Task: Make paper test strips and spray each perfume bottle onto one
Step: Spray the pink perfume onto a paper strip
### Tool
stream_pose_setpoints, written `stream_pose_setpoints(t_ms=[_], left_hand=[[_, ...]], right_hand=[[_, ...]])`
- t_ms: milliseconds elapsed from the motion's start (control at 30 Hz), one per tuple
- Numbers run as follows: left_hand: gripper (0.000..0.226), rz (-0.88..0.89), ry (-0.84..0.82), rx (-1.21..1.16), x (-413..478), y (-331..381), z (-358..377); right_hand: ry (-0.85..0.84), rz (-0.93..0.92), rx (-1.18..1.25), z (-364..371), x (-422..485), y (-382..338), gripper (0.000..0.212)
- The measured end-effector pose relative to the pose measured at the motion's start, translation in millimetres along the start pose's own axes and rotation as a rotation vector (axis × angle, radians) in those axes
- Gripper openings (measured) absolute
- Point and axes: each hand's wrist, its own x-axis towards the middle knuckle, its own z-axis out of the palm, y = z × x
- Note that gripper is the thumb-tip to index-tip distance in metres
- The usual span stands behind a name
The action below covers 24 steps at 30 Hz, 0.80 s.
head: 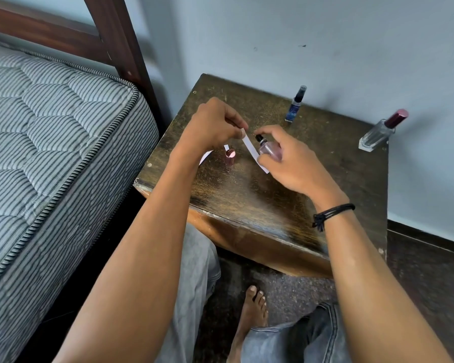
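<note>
right hand (286,163) is wrapped round the pink bottle (269,150), finger on the sprayer, just beside the paper strip (254,153) pinched in the left hand (212,127). pink cap (230,155) stands to the left. 2 more sit further back: blue bottle (295,106), clear bottle (380,132).

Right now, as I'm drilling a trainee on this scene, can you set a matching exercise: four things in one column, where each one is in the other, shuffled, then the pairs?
Things:
1. paper strip
2. pink bottle
3. pink cap
4. blue bottle

Places:
A. standing on the table by the left wrist
B. pinched in the left hand
C. standing at the table's far edge, untouched
D. gripped in the right hand

Pairs: 1-B, 2-D, 3-A, 4-C
</note>
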Motion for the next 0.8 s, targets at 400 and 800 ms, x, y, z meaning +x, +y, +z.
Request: stream_pose_setpoints(t_ms=[400, 800], left_hand=[[0.012, -0.110, -0.010, -0.192, 5, -9, -1], [0.012, -0.155, -0.022, -0.219, 0, -5, -3]], right_hand=[[0.062, -0.086, -0.141, 18, 4, 3, 0.040], [0.101, -0.104, -0.215, 25, 3, 1, 0.036]])
